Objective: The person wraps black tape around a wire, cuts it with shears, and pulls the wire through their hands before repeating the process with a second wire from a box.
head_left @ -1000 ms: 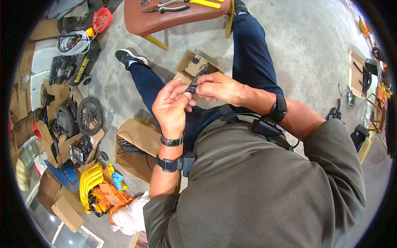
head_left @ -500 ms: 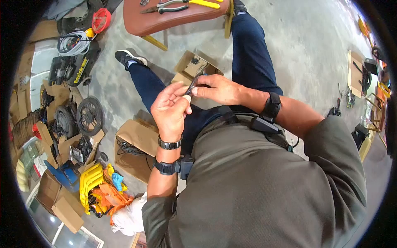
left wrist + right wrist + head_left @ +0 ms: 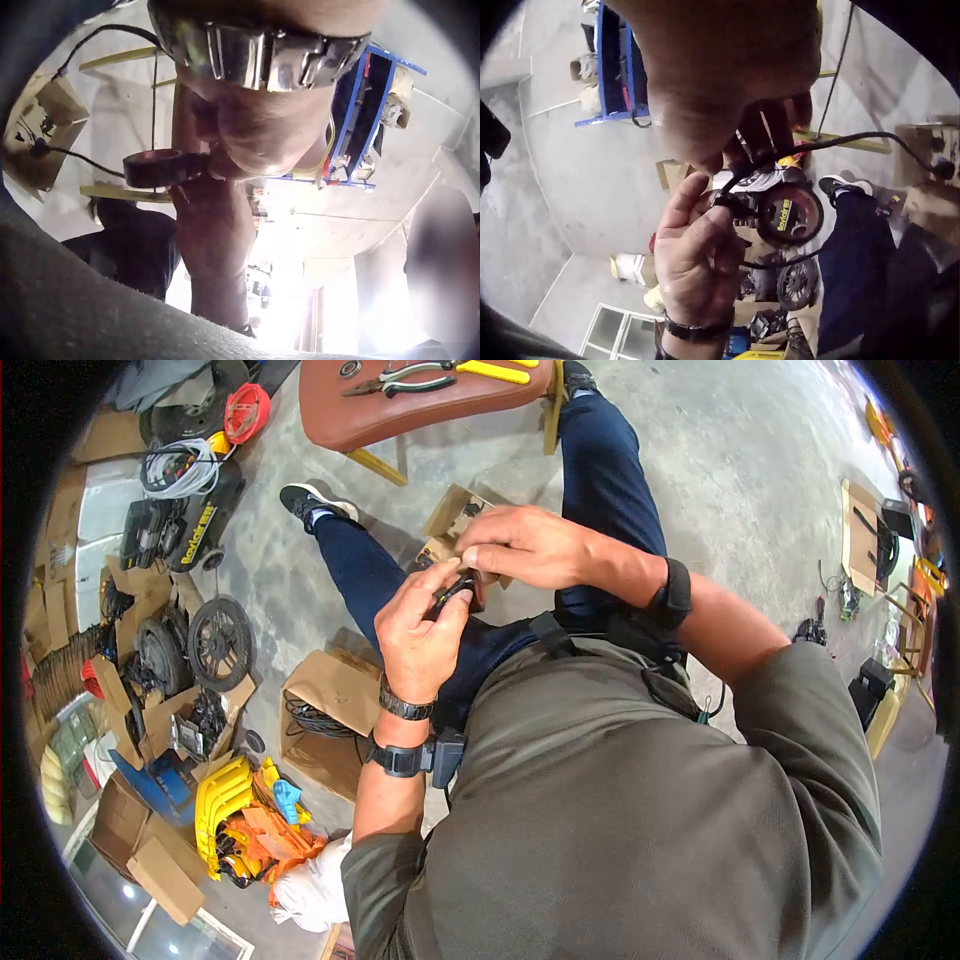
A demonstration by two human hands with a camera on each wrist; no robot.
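Left wrist view shows the tape (image 3: pixel 156 174), a dark roll with a reddish inner side, just beside the fingers of the left hand (image 3: pixel 418 635). That hand pinches the cable (image 3: pixel 840 142) between thumb and finger. The right hand (image 3: pixel 530 548) is close above, fingers bent and tips near the pinch; whether they grip anything is hidden, so I cannot tell. Nor can I tell whether the roll hangs from a strip or is held.

Judging by the tape at the cable, the work looks like wrapping. It would go best with the pinched spot held firm and straight, the strip under light, even pull, and each turn overlapping the last without wrinkles.

The cable's loose loop is the likeliest nuisance: it arches past the right fingers and could snag the roll as it travels round. Keeping it to one side should help.

Below the hands, between the legs, is a box (image 3: pixel 447 508). Ahead, the stool (image 3: pixel 350 415) bears pliers (image 3: pixel 415 382) and a small metal ring (image 3: pixel 349 369). To the left are another box (image 3: pixel 335 682) with coiled cord (image 3: pixel 315 717) and a wheel (image 3: pixel 218 643).
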